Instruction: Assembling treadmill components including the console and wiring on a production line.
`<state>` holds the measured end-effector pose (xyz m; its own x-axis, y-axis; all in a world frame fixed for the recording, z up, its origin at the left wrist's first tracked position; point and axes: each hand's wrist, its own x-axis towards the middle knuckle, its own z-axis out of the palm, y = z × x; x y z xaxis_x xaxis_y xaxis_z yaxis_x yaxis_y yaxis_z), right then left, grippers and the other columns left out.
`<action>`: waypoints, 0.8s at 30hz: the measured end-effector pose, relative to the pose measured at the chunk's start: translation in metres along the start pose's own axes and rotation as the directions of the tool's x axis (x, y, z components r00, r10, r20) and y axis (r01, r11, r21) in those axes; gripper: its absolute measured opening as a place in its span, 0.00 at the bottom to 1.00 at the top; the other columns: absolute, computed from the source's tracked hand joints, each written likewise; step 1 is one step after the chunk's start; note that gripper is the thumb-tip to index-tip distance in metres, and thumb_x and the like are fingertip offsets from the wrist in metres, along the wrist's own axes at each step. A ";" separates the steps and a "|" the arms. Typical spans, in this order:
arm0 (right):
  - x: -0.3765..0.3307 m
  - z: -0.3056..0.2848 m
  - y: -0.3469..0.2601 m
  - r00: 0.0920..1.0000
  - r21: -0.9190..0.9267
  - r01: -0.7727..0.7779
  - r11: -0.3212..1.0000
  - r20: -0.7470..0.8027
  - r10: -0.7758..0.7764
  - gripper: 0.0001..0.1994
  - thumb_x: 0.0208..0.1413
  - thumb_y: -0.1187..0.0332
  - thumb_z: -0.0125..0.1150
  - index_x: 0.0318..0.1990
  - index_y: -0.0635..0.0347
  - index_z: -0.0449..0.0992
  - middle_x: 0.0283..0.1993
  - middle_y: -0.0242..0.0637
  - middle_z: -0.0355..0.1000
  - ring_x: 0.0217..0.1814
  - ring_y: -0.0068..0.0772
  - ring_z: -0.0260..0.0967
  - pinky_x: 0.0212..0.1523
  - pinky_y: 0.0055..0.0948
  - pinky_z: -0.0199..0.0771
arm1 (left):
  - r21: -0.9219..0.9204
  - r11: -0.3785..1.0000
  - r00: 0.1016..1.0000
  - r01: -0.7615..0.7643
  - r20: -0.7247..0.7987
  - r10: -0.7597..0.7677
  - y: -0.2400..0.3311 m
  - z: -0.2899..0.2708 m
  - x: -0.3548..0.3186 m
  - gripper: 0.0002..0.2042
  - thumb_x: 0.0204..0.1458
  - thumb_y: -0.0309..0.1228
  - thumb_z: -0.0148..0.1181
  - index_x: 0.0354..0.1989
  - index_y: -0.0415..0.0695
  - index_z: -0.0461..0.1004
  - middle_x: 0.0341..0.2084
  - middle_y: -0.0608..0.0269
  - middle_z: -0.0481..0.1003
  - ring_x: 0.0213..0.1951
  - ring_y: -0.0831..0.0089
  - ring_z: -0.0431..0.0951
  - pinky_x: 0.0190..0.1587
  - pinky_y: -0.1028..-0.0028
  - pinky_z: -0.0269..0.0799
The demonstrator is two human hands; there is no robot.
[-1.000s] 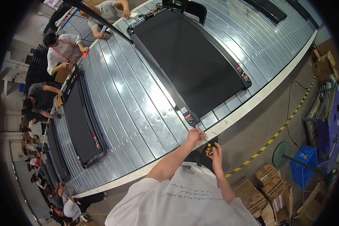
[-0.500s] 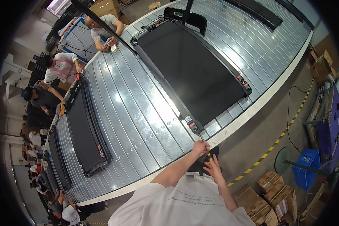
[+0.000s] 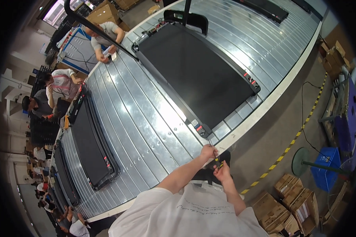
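**Hands at the conveyor edge, near corner of the treadmill**

The left hand [image 3: 208, 151] is at the white edge of the conveyor [image 3: 146, 130], just below the near corner of the large black treadmill [image 3: 197, 75]. Its fingers are curled closed around the upper end of a thin tool [image 3: 216, 158]. The right hand [image 3: 224, 172] is just below and to the right, over the floor side of the edge. Its fingers are closed on the lower end of the same tool, where a small yellow-and-black part shows. The tool is too small to identify further. The two hands are close together, joined by the tool.

The treadmill lies flat on the ribbed metal surface of the conveyor, with its long side running up and to the right. The corner nearest the hands carries small red and white labels. A black frame stands at the far end of the treadmill.

A second treadmill [image 3: 91, 146] lies to the left on the same conveyor, well apart from the hands. More decks follow it toward the lower left.

Several other people work along the far side of the conveyor, at upper left. One person [image 3: 105, 35] leans over its edge with both hands on a small object.

Cardboard boxes [image 3: 292, 201] stand on the floor at lower right. A blue bin [image 3: 324, 168] stands beside them. A yellow-and-black stripe [image 3: 288, 146] runs across the floor between the conveyor and the boxes
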<state>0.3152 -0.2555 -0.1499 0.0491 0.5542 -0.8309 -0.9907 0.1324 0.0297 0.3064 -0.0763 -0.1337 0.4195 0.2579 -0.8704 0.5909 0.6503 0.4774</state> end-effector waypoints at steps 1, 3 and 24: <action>0.000 0.004 0.013 0.999 -0.047 0.009 0.999 -0.053 -0.011 0.27 0.60 0.41 0.31 0.40 0.55 0.68 0.25 0.42 0.71 0.17 0.31 0.62 0.20 0.29 0.62 | 0.064 0.998 1.000 0.012 0.010 -0.013 -0.003 -0.009 -0.005 0.08 0.55 0.27 0.46 0.38 0.36 0.69 0.28 0.57 0.75 0.28 0.62 0.79 0.31 0.66 0.79; -0.006 0.005 0.001 0.997 -0.100 0.002 0.995 -0.071 -0.009 0.25 0.61 0.42 0.33 0.43 0.53 0.69 0.29 0.41 0.73 0.22 0.33 0.70 0.25 0.34 0.71 | 0.027 0.999 1.000 0.022 -0.015 -0.021 -0.002 -0.008 -0.006 0.08 0.55 0.27 0.46 0.36 0.36 0.69 0.27 0.56 0.75 0.27 0.62 0.79 0.30 0.65 0.79; -0.051 0.047 0.000 0.763 -0.542 0.618 0.569 0.236 -0.602 0.36 0.46 0.50 0.63 0.61 0.57 0.57 0.64 0.51 0.48 0.61 0.51 0.56 0.55 0.47 0.64 | 0.073 0.985 0.988 -0.155 0.009 0.155 0.010 -0.012 0.032 0.08 0.51 0.27 0.51 0.30 0.34 0.73 0.24 0.52 0.77 0.23 0.62 0.79 0.26 0.67 0.79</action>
<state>0.3183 -0.2450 -0.0810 0.6640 0.5372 -0.5201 -0.6022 -0.0280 -0.7978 0.3171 -0.0534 -0.1580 0.5122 0.3485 -0.7850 0.5672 0.5490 0.6139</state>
